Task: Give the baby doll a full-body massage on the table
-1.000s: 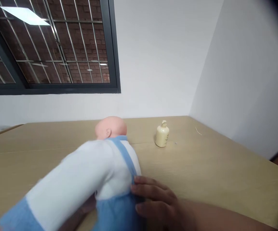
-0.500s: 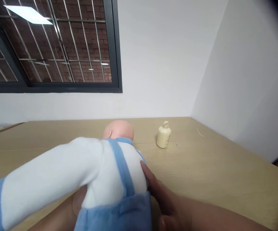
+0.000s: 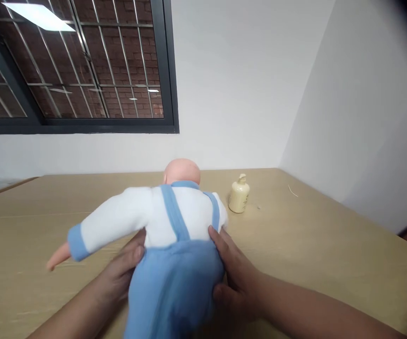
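Between my hands is a baby doll (image 3: 178, 278) with a bald head, a white top and blue suspender trousers, its back turned to me. My left hand (image 3: 127, 263) grips its left side at the waist, under the outstretched sleeve. My right hand (image 3: 233, 268) grips the other side, with fingers along the waist and ribs. The doll's left arm sticks out to the left, ending in a small bare hand. Its legs run out of view at the bottom, and its face is turned away.
A cream pump bottle (image 3: 239, 195) stands on the wooden-topped table (image 3: 312, 245), beyond the doll to the right. A thin pale strand (image 3: 292, 191) lies farther right. White walls and a barred window (image 3: 100, 61) are behind the table.
The doll has moved away from me toward the back of the table and sits more upright. More of its trousers, its left hand and both suspender straps now show. My hands stay on its sides.
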Motion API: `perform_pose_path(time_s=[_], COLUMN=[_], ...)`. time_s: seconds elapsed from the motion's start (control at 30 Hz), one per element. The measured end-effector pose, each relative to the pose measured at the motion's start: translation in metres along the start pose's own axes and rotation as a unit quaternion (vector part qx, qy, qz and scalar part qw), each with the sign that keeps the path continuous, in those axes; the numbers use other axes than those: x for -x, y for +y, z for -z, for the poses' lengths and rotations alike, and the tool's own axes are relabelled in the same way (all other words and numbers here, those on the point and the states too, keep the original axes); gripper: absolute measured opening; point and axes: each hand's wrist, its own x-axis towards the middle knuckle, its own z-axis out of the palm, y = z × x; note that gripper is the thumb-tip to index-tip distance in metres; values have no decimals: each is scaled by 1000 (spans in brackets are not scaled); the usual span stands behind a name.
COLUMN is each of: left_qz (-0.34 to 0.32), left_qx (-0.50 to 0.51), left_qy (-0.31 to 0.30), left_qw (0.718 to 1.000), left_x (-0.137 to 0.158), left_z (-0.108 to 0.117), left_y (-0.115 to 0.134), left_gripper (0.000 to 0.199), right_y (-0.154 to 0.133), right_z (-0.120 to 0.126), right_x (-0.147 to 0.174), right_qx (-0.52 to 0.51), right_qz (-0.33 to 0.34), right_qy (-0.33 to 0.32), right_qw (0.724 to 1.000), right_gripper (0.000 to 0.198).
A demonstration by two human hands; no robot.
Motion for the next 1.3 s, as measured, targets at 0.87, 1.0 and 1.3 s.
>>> perform_pose_path(time_s=[0.87, 1.0, 1.3], left_qz=[102, 109, 164], left_qx=[-56, -104, -35], left_qy=[63, 84, 95], left_qw=[991, 985, 981], left_x=[-26, -27, -22], left_z=[21, 24, 21], left_y=[-24, -25, -28], left_gripper=[50, 56, 53], right_y=[4, 11, 17], right_z=[5, 3, -7], right_x=[-20, -22, -25], right_qx=[-41, -95, -185], right_qz=[-204, -228, -253], right_qy=[8, 36, -8], right_qw=[978, 968, 950], right_gripper=[126, 130, 140])
